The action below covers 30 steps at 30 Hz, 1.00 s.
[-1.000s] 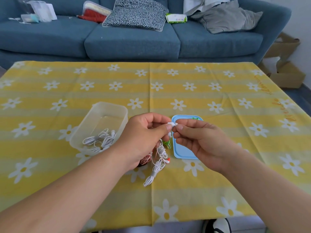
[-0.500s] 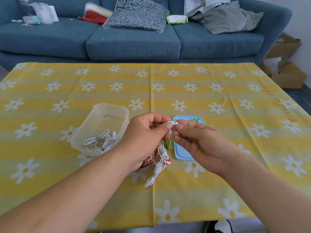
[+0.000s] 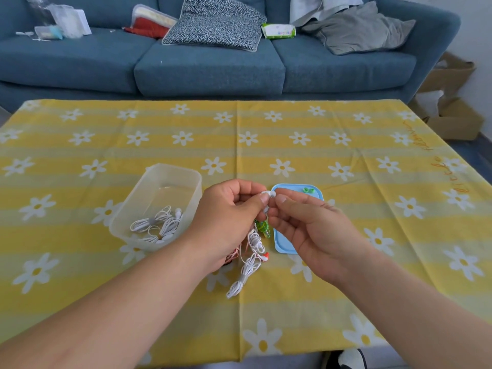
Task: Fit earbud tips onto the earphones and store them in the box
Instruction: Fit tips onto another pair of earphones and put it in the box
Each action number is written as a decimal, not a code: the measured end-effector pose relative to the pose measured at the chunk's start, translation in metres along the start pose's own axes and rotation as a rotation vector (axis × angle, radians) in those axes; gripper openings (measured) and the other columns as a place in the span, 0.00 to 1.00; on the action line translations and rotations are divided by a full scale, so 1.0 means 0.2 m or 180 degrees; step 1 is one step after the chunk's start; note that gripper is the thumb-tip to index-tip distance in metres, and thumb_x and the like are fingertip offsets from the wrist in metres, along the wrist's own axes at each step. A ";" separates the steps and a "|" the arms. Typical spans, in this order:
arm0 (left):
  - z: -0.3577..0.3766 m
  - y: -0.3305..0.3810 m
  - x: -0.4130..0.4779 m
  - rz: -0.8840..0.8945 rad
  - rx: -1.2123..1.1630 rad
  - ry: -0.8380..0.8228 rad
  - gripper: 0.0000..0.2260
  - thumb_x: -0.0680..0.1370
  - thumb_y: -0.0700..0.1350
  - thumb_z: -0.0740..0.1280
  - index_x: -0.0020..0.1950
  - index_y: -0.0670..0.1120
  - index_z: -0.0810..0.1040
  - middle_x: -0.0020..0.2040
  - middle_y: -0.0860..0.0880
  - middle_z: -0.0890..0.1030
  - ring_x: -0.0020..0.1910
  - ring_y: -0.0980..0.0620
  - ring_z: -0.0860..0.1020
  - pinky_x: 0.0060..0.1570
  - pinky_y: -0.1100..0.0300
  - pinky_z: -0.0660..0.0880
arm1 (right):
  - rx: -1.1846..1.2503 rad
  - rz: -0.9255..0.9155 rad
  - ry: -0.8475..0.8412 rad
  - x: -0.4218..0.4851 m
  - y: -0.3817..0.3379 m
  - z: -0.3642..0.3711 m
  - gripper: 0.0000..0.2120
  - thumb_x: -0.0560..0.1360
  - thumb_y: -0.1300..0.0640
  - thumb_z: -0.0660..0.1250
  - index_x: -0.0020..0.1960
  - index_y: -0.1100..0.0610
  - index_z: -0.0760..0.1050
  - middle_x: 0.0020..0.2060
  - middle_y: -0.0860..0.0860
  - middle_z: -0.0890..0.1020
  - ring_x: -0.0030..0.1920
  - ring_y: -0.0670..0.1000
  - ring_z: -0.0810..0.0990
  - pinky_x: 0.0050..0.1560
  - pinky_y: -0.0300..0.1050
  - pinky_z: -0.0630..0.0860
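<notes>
Left hand (image 3: 229, 217) and right hand (image 3: 314, 230) pinch one white earbud (image 3: 269, 193) together. The box (image 3: 159, 169) at their nine o'clock holds earphones (image 3: 159, 225).

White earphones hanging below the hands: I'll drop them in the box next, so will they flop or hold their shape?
Probably floppy: the earphones dangle in loose coils from the left hand. Likely very light, since a fingertip pinch seems to carry them. Their loops may snag on the box rim.
</notes>
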<state>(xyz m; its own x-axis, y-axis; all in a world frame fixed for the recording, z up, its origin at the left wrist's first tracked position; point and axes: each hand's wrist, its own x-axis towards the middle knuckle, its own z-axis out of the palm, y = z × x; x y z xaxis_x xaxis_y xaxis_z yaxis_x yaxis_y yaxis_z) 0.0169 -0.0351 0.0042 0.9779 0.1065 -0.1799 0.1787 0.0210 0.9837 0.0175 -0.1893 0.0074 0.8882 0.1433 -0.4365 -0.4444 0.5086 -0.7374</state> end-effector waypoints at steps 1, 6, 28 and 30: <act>0.00 0.00 0.00 -0.0017 0.0004 -0.0014 0.03 0.78 0.38 0.73 0.51 0.44 0.84 0.34 0.50 0.83 0.32 0.57 0.80 0.31 0.67 0.75 | -0.0036 -0.0001 -0.0004 0.00 0.00 0.00 0.10 0.75 0.69 0.71 0.55 0.67 0.81 0.42 0.61 0.84 0.39 0.53 0.85 0.44 0.43 0.84; 0.00 0.00 -0.01 -0.0007 0.0029 -0.0039 0.03 0.78 0.39 0.73 0.52 0.44 0.84 0.35 0.47 0.83 0.31 0.56 0.80 0.32 0.64 0.76 | -0.0326 0.0013 -0.0018 0.01 -0.01 -0.02 0.13 0.74 0.65 0.72 0.59 0.65 0.82 0.46 0.60 0.84 0.40 0.52 0.82 0.43 0.43 0.82; 0.04 -0.02 0.00 -0.0392 -0.0286 -0.0259 0.05 0.78 0.35 0.72 0.53 0.42 0.81 0.37 0.45 0.85 0.35 0.51 0.83 0.38 0.59 0.81 | -0.1652 -0.0484 0.0266 -0.01 -0.05 -0.07 0.16 0.76 0.72 0.64 0.51 0.57 0.87 0.46 0.53 0.88 0.46 0.51 0.85 0.42 0.45 0.80; 0.04 -0.02 0.00 -0.0446 -0.0327 -0.0261 0.05 0.78 0.35 0.72 0.53 0.42 0.80 0.37 0.43 0.85 0.37 0.48 0.83 0.41 0.56 0.81 | -0.1681 -0.0508 0.0246 -0.01 -0.05 -0.07 0.17 0.76 0.72 0.63 0.52 0.58 0.87 0.46 0.53 0.88 0.47 0.51 0.85 0.43 0.46 0.80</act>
<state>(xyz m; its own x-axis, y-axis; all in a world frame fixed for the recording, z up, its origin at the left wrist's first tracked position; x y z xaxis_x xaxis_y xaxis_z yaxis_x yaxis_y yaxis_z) 0.0178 -0.0439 0.0000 0.9505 0.0140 -0.3103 0.3058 0.1316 0.9429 0.0181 -0.2068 0.0076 0.9470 0.0265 -0.3200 -0.3206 0.0214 -0.9470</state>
